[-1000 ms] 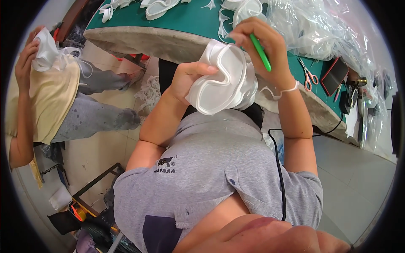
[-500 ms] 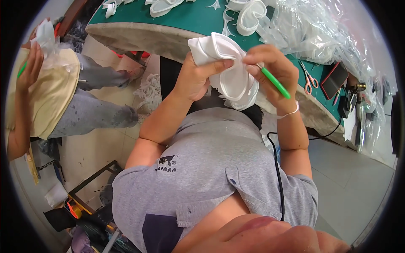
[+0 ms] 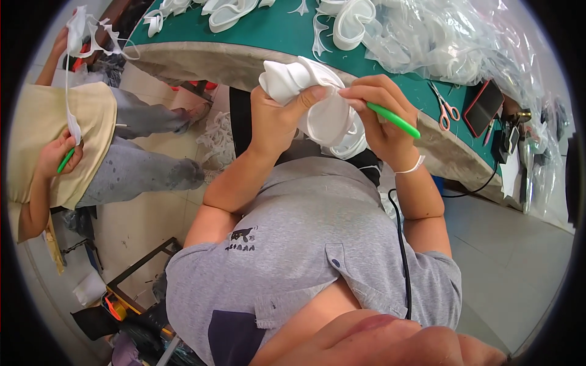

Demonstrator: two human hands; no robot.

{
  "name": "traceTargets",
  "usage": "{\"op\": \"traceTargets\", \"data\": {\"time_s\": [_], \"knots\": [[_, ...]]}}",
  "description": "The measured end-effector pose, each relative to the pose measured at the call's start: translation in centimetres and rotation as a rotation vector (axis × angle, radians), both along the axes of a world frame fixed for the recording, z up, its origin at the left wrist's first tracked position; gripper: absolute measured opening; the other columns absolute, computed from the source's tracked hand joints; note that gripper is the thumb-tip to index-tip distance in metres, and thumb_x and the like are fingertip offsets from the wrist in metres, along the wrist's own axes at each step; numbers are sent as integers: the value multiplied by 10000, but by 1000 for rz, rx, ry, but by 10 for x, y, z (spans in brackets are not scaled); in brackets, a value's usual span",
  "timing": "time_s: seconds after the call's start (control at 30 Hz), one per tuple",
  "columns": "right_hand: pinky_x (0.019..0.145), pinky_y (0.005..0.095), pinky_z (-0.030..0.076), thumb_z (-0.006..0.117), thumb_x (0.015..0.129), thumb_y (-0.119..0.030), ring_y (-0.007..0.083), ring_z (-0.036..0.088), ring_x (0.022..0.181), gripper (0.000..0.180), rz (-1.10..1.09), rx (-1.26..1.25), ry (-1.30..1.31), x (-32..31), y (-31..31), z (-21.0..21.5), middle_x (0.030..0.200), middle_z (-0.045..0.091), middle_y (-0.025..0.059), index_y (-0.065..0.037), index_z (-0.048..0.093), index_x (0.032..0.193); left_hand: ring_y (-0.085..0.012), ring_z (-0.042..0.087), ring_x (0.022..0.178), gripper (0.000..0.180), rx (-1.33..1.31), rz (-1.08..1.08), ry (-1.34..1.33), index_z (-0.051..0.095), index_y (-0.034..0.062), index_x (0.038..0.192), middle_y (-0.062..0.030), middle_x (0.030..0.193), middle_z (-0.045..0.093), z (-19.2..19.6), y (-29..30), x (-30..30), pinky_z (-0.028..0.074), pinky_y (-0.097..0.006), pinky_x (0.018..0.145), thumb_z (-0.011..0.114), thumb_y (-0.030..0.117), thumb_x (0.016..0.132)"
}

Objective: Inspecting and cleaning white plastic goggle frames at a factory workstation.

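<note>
My left hand (image 3: pixel 274 119) is closed around a soft white moulded piece (image 3: pixel 326 122) with raised, rounded rims, its thumb pressed on top. The piece is held above my lap, just off the table's near edge, and its lower part hangs down. My right hand (image 3: pixel 387 122) grips a slim tool with a bright green handle (image 3: pixel 394 119); the handle points away to the right. The fingertips of that hand meet the right side of the white piece. The tool's working tip is hidden behind my fingers.
Similar white pieces (image 3: pixel 354 24) lie on the green table (image 3: pixel 268 30), beside crumpled clear plastic (image 3: pixel 427 43). Orange-handled scissors (image 3: pixel 444 110) and a phone (image 3: pixel 483 108) are at the right. A black cable (image 3: pixel 400 238) crosses my front. At left, a co-worker (image 3: pixel 61 122) handles white material.
The white piece has tilted and dropped slightly in my left hand. My right hand has lowered and shifted left, with the tool more level. The co-worker has stretched out a strip of white material.
</note>
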State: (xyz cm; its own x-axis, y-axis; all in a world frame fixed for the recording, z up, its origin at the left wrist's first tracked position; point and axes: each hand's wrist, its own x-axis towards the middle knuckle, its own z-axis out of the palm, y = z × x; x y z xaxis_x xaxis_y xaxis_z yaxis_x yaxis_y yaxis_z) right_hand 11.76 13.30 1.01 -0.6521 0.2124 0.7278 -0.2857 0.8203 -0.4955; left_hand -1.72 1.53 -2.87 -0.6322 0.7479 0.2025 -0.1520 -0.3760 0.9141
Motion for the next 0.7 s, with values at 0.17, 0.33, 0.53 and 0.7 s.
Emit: {"op": "traceTargets", "data": {"time_s": [0.17, 0.33, 0.53, 0.7], "knots": [[673, 246, 464, 618, 866, -38, 150, 580, 750, 87, -17, -319, -14, -6, 13, -14, 847, 625, 84, 31, 635, 917, -131, 606, 839, 240, 49, -71, -178, 628, 2, 1006, -60, 925, 648, 3, -3, -1, 486, -280, 757, 718, 78, 796], [714, 227, 465, 586, 918, -112, 90, 555, 781, 155, -95, -752, -18, -15, 26, -22, 792, 621, 34, 37, 629, 921, -220, 475, 1015, 256, 500, -867, -748, 576, 16, 1037, -100, 1017, 528, -10, 4, -26, 377, -363, 900, 583, 235, 905], [686, 230, 468, 563, 932, -131, 116, 565, 750, 173, 158, -807, -56, -1, 30, -3, 790, 619, 65, 30, 623, 919, -230, 484, 1154, 408, 350, -711, -907, 545, -30, 1129, -105, 1156, 549, -7, 5, -26, 355, -402, 1034, 564, 315, 913], [640, 267, 468, 764, 688, -47, 181, 601, 743, 288, -186, -6, -74, -11, 5, 20, 887, 612, 91, -25, 621, 937, -241, 508, 1146, 407, 275, -633, -836, 529, 17, 1189, -101, 1180, 558, -13, 5, -17, 379, -397, 1011, 593, 292, 897]]}}
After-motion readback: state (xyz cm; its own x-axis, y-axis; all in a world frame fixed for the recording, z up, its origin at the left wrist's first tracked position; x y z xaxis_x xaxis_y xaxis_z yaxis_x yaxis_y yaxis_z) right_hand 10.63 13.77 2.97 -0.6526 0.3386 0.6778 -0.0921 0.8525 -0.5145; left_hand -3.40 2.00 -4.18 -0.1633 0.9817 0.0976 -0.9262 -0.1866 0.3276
